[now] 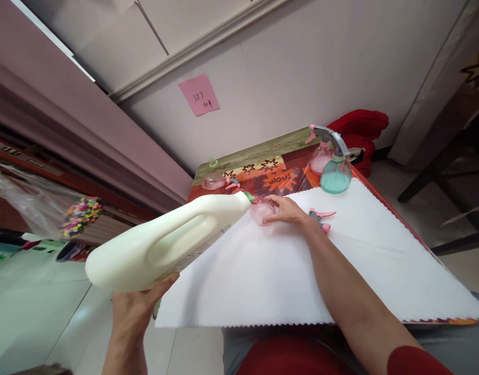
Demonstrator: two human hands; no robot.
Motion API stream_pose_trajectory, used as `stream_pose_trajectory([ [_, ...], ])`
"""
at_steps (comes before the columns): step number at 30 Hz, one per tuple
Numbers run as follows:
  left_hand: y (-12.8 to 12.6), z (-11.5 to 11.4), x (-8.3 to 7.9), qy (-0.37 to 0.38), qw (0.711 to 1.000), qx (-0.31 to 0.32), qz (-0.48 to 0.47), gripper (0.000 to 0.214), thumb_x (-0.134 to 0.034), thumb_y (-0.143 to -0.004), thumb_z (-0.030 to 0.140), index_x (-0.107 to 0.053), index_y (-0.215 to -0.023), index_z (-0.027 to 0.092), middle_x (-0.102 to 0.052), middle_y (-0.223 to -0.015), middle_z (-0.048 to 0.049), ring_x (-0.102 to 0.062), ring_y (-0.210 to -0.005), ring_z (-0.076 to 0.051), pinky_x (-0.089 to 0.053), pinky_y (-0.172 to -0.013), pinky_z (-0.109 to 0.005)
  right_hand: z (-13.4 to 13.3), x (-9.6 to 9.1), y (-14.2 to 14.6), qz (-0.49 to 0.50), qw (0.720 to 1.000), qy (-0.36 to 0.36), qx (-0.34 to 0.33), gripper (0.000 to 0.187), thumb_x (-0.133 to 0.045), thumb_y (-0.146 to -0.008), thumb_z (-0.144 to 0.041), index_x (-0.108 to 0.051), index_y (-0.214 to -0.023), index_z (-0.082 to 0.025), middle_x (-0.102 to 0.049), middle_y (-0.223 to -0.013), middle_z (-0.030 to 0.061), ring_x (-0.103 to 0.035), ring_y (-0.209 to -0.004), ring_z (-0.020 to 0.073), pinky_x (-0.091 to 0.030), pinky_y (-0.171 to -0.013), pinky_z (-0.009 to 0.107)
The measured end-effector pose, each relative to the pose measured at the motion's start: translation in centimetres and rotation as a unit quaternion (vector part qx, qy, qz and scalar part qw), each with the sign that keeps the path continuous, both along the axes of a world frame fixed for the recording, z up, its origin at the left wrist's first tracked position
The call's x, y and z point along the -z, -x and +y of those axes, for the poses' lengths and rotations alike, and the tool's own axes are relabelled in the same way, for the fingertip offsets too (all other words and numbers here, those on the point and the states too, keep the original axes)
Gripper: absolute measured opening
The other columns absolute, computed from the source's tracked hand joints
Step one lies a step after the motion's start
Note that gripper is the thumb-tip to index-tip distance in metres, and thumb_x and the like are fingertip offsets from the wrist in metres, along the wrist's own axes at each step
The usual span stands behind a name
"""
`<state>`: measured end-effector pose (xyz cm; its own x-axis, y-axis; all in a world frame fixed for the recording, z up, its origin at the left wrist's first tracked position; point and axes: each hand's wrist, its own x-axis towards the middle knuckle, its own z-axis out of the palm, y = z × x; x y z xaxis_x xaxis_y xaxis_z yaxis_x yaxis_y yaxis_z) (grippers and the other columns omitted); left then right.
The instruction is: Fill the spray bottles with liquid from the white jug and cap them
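Gripping tilted jug [135,237], left hand [139,307]; clamping pink bottle [259,213], right hand [288,211]; jug apparently touching bottle.

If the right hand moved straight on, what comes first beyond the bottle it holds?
Past that pink bottle, the right hand would probably meet the pale jug, near its mouth, though depth is unclear.

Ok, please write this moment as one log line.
left hand: under tilted jug | right hand: around pink bottle | jug mouth: by bottle neck | spray head: on cloth
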<state>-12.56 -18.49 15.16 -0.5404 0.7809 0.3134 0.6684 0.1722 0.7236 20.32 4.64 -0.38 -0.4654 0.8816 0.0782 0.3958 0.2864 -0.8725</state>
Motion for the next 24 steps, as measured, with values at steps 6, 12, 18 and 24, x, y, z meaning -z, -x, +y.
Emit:
stream_pose_trajectory([
  [6, -0.27, 0.06, -0.23, -0.009, 1.0, 0.006, 0.004, 0.063, -0.091, -0.045, 0.03, -0.068, -0.102, 0.016, -0.075, -0.103, -0.0111, -0.07, -0.093, -0.028, -0.062, -0.082, -0.038, -0.11, -0.21, -0.04, 0.0, 1.0, 0.001, 0.0, 0.068, -0.087, -0.062, -0.05, -0.065, -0.122, -0.029, -0.073, -0.112, 0.0011, -0.067, -0.101, 0.0261, -0.05, -0.088, 0.035],
  [12, -0.07, 0.1, -0.03, -0.008, 1.0, -0.006, -0.014, 0.065, -0.092, -0.043, 0.029, -0.068, -0.103, 0.016, -0.075, -0.101, -0.0091, -0.07, -0.091, -0.026, -0.062, -0.082, -0.035, 0.02, 0.16, -0.07, 0.005, 1.0, -0.024, -0.001, 0.067, -0.086, -0.062, -0.053, -0.066, -0.122, -0.029, -0.074, -0.108, 0.0017, -0.067, -0.095, 0.0249, -0.051, -0.081, 0.032],
  [18, 0.18, 0.0, 0.1, -0.007, 1.0, 0.01, 0.005, 0.064, -0.092, -0.046, 0.032, -0.067, -0.103, 0.018, -0.074, -0.105, -0.009, -0.07, -0.093, -0.026, -0.062, -0.082, -0.036, 0.17, 0.41, 0.03, -0.005, 1.0, -0.017, 0.0, 0.067, -0.086, -0.062, -0.053, -0.066, -0.121, -0.03, -0.074, -0.108, 0.0009, -0.067, -0.094, 0.0244, -0.05, -0.081, 0.033],
  [24, -0.04, -0.01, -0.02, -0.014, 1.0, 0.009, -0.003, 0.064, -0.092, -0.046, 0.03, -0.068, -0.104, 0.017, -0.074, -0.104, -0.0109, -0.07, -0.093, -0.028, -0.063, -0.08, -0.038, 0.09, 0.32, 0.02, 0.006, 1.0, -0.009, -0.002, 0.066, -0.087, -0.061, -0.052, -0.066, -0.12, -0.03, -0.073, -0.11, 0.0009, -0.066, -0.096, 0.0247, -0.05, -0.083, 0.034],
])
